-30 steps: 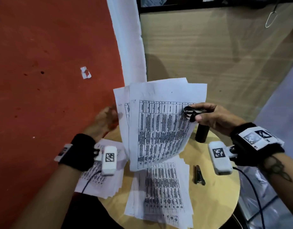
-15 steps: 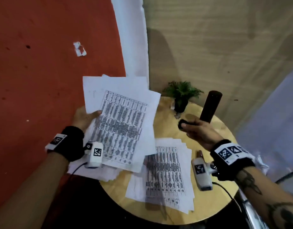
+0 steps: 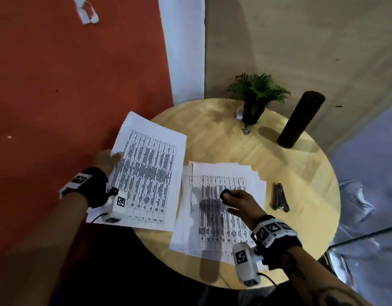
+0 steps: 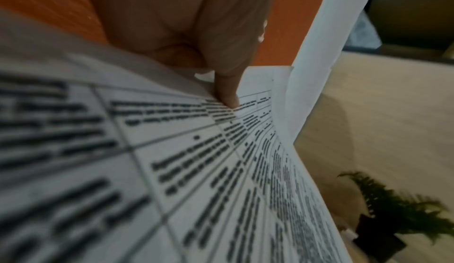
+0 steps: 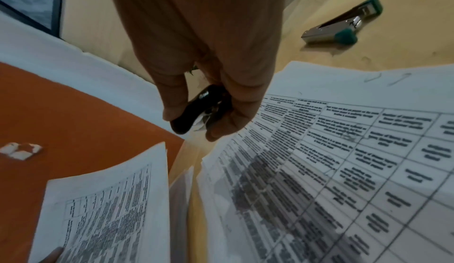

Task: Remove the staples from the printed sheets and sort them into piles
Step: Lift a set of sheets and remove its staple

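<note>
My left hand grips a set of printed sheets by their left edge, thumb on top, low over the left side of the round wooden table. More paper shows under them near my left wrist. A second pile of printed sheets lies in the middle of the table. Just above this pile my right hand holds a black staple remover between thumb and fingers. Whether the held sheets touch the paper below, I cannot tell.
A metal stapler with green ends lies right of the middle pile, also visible in the right wrist view as the stapler. A small potted plant and a tall black cylinder stand at the table's far edge. An orange wall is on the left.
My left hand has brought the sheets down from upright to lie low at the table's left. My right hand has left them and moved with the staple remover over the middle pile.
</note>
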Available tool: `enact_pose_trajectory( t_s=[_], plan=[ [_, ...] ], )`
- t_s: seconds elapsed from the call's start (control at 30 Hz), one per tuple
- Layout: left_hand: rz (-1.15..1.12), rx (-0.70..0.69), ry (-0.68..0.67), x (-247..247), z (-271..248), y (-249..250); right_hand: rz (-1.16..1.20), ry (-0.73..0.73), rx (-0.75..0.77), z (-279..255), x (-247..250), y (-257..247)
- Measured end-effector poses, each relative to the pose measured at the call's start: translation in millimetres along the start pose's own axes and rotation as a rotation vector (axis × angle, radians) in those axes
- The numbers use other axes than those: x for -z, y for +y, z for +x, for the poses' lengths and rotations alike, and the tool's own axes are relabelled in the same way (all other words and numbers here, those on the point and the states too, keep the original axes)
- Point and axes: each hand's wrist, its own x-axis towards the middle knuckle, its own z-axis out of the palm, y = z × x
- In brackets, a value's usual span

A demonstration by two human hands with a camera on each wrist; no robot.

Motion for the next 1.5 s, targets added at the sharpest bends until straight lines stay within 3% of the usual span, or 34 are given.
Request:
enact_pose_trajectory(
  t_s=[0.2,0.3,0.37,0.47,0.57,0.7,0.83,0.9,1.03,1.13,1.27,1.37,1.5],
  plan=[
    [0.364,0.091,-0.064,-13,25,-8,-0.372,0.108,-0.028,35,28,37],
    [0.508,0.092,-0.11,-12,37,-13,-0.489,0.061,-0.055,49,44,58],
    [0.525,0.086,-0.075,-13,45,-21,-0.52,0.047,-0.041,50,48,63],
    [0.611,0.078,0.094,-23,50,-24,-0.542,0.033,0.002,50,49,62],
    [0.645,-0.001,0.143,-56,26,3,-0.545,0.064,0.008,50,49,66],
    [0.521,-0.129,-0.102,-134,-11,32,-0.537,0.074,0.025,49,46,70],
    [0.332,0.021,-0.351,-199,-36,45,-0.552,0.032,0.058,44,47,66],
    [0.258,0.124,-0.383,-217,-43,49,-0.554,0.013,0.074,43,48,66],
    [0.238,0.2,-0.406,-229,-40,56,-0.475,0.003,0.113,39,50,66],
    [0.321,0.264,-0.473,-224,-39,55,-0.488,0.024,0.109,42,51,68],
    [0.252,0.381,-0.61,-217,-44,41,-0.489,0.025,0.094,42,53,68],
    [0.299,0.347,-0.683,-216,-49,28,-0.471,0.029,0.099,41,52,67],
    [0.256,0.121,-0.542,-221,-59,13,-0.437,0.054,0.058,42,55,67]
  ],
)
